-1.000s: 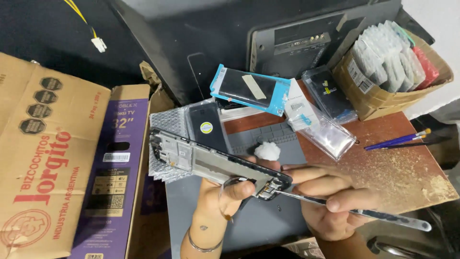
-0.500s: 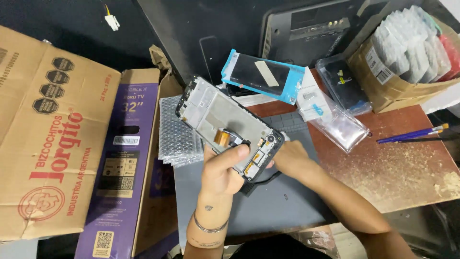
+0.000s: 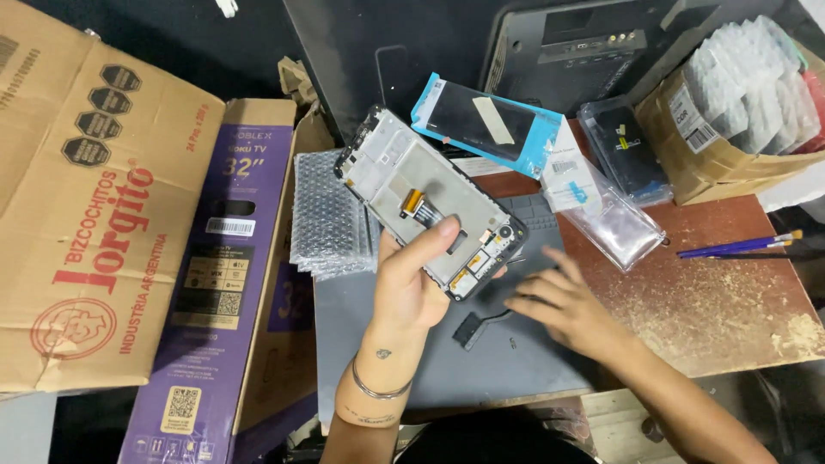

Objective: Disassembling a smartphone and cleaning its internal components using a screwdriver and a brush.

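**Phone frame held up while the other hand reaches to the mat**

The left hand's fingers (image 3: 434,236) are curled around the phone display frame (image 3: 430,202), thumb side underneath, index finger laid across its inner face beside the orange flex connector (image 3: 412,204). The frame is lifted off the bench, tilted, its inner side up, above the rear left part of the grey work mat (image 3: 412,361). The right hand (image 3: 563,305) lies low over the mat with fingers spread and flat, holding nothing, just beside a small dark part (image 3: 471,329) near the mat's middle.

To do this well, the grip should stay on the frame's edges, clear of the flex connector, and the small part wants picking with fingertips only.

Bubble wrap (image 3: 331,215) lies at the mat's left edge; a blue-edged screen package (image 3: 485,125) and clear bags (image 3: 614,219) sit toward the rear; brushes (image 3: 739,247) rest near the bench's right edge (image 3: 730,318).
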